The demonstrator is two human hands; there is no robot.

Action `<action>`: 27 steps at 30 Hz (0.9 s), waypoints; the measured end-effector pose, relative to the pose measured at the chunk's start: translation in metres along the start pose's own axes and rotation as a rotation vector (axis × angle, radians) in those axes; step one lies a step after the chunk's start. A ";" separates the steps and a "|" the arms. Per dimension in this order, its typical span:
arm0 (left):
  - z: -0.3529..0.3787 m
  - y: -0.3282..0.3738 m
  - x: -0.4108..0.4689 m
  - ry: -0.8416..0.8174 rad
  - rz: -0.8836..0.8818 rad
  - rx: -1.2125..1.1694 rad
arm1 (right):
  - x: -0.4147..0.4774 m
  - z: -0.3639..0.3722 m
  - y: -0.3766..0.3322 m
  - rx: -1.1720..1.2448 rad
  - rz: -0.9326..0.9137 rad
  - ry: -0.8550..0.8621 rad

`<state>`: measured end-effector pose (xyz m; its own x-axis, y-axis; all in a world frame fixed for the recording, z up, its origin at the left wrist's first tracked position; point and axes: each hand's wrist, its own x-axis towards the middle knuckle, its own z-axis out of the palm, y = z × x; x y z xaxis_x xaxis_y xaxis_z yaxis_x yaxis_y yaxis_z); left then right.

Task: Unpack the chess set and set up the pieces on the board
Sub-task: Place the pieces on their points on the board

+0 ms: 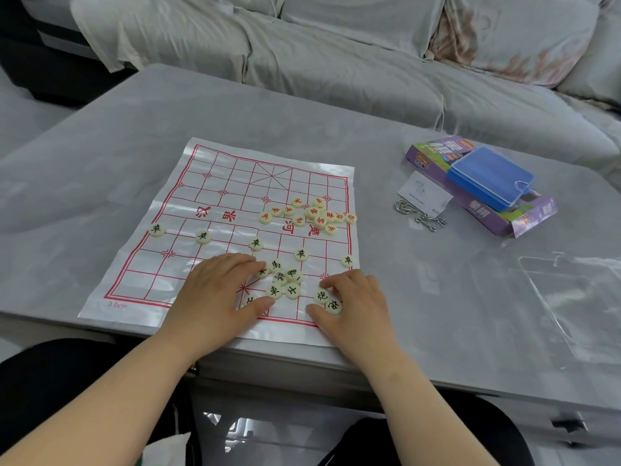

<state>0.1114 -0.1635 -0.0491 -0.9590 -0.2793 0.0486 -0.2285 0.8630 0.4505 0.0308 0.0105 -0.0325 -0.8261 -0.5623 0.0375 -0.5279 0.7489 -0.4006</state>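
Observation:
A white plastic chess board sheet (215, 196) with red lines lies on the grey table. Several black-marked round pieces stand in a row across the near half, one at the left edge (156, 229). A heap of red-marked pieces (316, 213) sits right of the river text. A cluster of black-marked pieces (284, 280) lies at the near edge between my hands. My left hand (218, 294) rests flat on the board, fingers touching pieces. My right hand (353, 304) pinches two pieces (327, 301) between thumb and fingers.
The purple chess box (484, 210) with a blue plastic case (490, 176) on it lies at the right. Beside it are a white leaflet (423, 193) and metal ring puzzles (420, 215). A clear plastic wrapper (571, 297) lies near right. A covered sofa (336, 45) stands behind the table (100, 163).

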 end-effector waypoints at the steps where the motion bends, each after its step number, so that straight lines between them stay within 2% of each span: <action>1: 0.000 0.000 0.000 -0.001 0.000 0.000 | 0.001 -0.001 0.000 0.015 0.001 -0.005; 13: -0.002 0.003 0.000 0.005 -0.011 -0.010 | 0.012 -0.009 0.014 0.038 0.048 0.086; 27: -0.001 0.001 0.001 0.015 0.000 -0.015 | 0.031 -0.001 0.011 0.002 0.071 0.078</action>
<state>0.1106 -0.1629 -0.0480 -0.9562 -0.2859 0.0621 -0.2260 0.8566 0.4638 -0.0008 0.0019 -0.0349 -0.8743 -0.4788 0.0798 -0.4671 0.7851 -0.4066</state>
